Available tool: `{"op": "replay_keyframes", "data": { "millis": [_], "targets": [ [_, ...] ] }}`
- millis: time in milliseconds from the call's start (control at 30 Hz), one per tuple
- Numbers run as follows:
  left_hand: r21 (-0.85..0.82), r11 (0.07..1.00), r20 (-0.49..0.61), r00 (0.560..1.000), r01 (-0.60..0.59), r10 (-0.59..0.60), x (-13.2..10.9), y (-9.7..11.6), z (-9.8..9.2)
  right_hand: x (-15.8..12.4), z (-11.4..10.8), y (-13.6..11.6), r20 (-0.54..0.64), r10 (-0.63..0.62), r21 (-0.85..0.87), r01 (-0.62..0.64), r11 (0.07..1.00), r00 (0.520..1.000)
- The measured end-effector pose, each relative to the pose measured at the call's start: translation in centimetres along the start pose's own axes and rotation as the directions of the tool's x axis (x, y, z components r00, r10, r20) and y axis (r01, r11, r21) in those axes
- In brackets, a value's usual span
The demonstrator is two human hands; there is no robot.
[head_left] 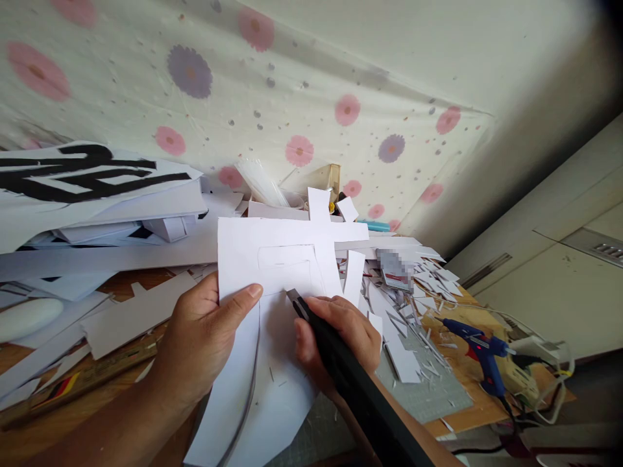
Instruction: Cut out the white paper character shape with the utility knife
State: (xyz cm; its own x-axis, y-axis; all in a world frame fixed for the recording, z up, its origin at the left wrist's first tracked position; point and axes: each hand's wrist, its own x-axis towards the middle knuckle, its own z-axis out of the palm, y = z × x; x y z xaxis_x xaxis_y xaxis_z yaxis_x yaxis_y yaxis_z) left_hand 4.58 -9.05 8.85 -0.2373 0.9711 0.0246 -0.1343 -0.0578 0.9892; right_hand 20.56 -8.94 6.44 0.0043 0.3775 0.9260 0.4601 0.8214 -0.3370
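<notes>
A white foam board (292, 324) with pencilled outlines and a long curved slit is tilted up in front of me. My left hand (204, 331) grips its left edge, thumb pressed flat on the front face and fingers hidden behind. In my right hand (343, 331) is a black utility knife (355, 383), held like a pen. Its short blade points up and left, close to a pencil line near the board's middle; whether the tip touches the surface I cannot tell. A cross-shaped white piece (320, 211) shows at the board's upper right.
Many white offcuts (402, 357) cover a green cutting mat (438, 399). To the right lies a blue glue gun (477, 340) with its cord. White boards with black lettering (92, 172) are stacked at left, above a wooden ruler (87, 383). Clear glue sticks (263, 181) stand behind.
</notes>
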Motion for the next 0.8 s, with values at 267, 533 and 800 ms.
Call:
{"op": "replay_keyframes", "data": {
  "millis": [267,533,800],
  "targets": [
    [-0.028,0.996,0.051,0.995,-0.085,0.086,0.7,-0.8,-0.5,0.0,0.2,0.1,-0.016,-0.084,-0.011,0.084,0.996,0.996],
    [0.023,0.995,-0.012,0.995,-0.099,0.099,0.9,-0.4,-1.0,-1.0,0.6,-0.4,0.003,-0.058,0.003,0.058,0.998,0.998],
    [0.069,0.988,0.000,0.990,-0.138,0.138,1.0,-0.4,-1.1,-0.9,0.5,-0.7,0.002,0.013,-0.020,-0.013,1.000,1.000]
  ]
}}
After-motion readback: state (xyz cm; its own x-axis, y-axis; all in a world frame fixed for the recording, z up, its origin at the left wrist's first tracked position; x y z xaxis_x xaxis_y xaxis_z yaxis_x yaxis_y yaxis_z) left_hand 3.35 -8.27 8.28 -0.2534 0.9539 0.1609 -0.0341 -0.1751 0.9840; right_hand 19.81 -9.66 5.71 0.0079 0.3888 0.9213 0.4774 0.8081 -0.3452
